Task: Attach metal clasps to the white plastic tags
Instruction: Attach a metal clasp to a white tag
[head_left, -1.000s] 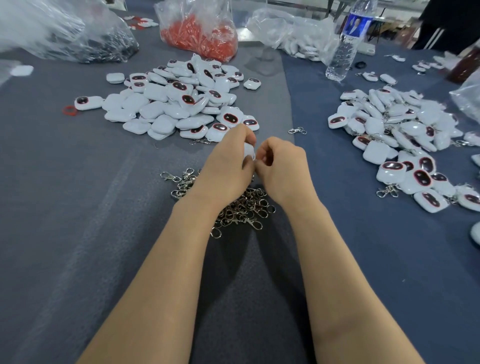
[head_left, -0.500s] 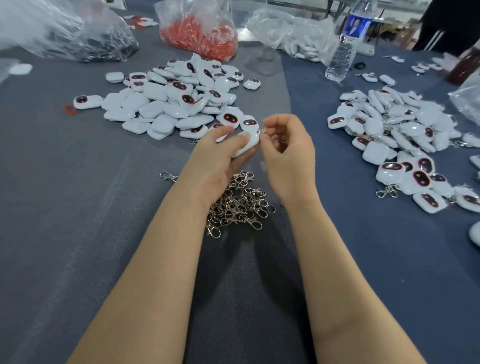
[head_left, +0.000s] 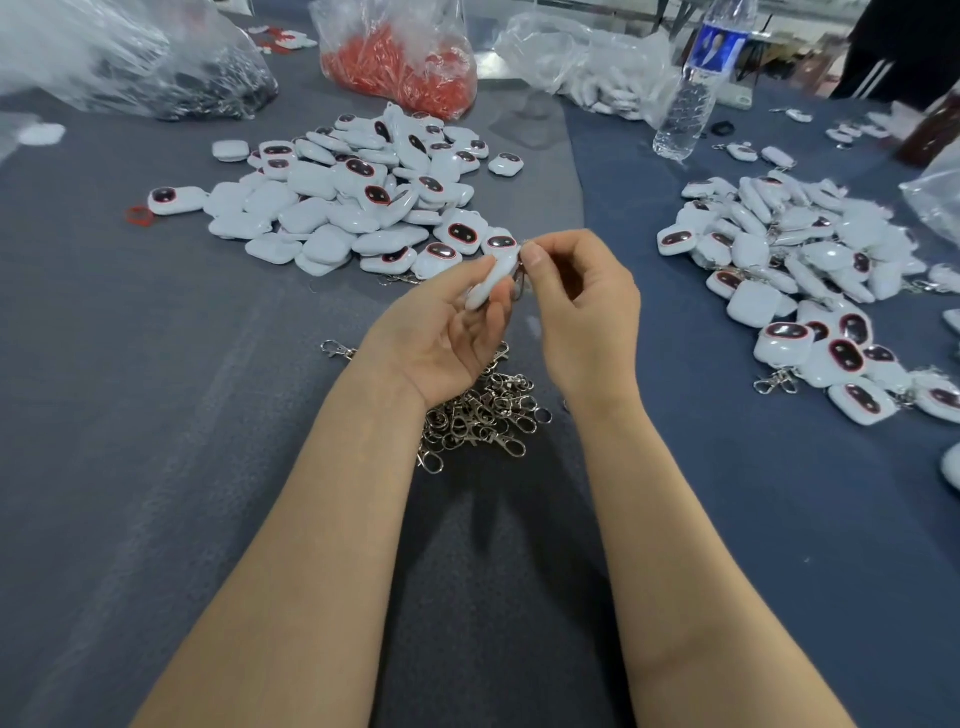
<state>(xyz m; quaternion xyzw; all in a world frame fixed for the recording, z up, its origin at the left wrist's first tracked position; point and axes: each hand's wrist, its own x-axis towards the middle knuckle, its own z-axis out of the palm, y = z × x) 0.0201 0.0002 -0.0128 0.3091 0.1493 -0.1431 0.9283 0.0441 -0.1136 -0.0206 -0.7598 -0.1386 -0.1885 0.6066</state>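
Observation:
My left hand (head_left: 441, 332) holds a white plastic tag (head_left: 491, 283) edge-on between thumb and fingers, above the table's middle. My right hand (head_left: 582, 306) pinches a small metal clasp (head_left: 521, 280) against the tag's top corner; most of the clasp is hidden by my fingers. A heap of loose metal clasps (head_left: 483, 410) lies on the cloth just beneath both hands. A pile of white tags without clasps (head_left: 353, 202) sits at the left rear. On the right lies a pile of tags with clasps (head_left: 810, 280) attached.
A water bottle (head_left: 691, 88) stands at the back right. Plastic bags line the rear: one with red pieces (head_left: 400, 67), one with dark parts (head_left: 171, 78), one with white parts (head_left: 597, 67). A single clasp (head_left: 337, 349) lies left of my wrist. Grey cloth (head_left: 156, 415) covers the table.
Both hands have risen from the clasp heap toward the tag pile. My left hand has turned palm-up with the tag, and my right fingers have brought a clasp to its corner.

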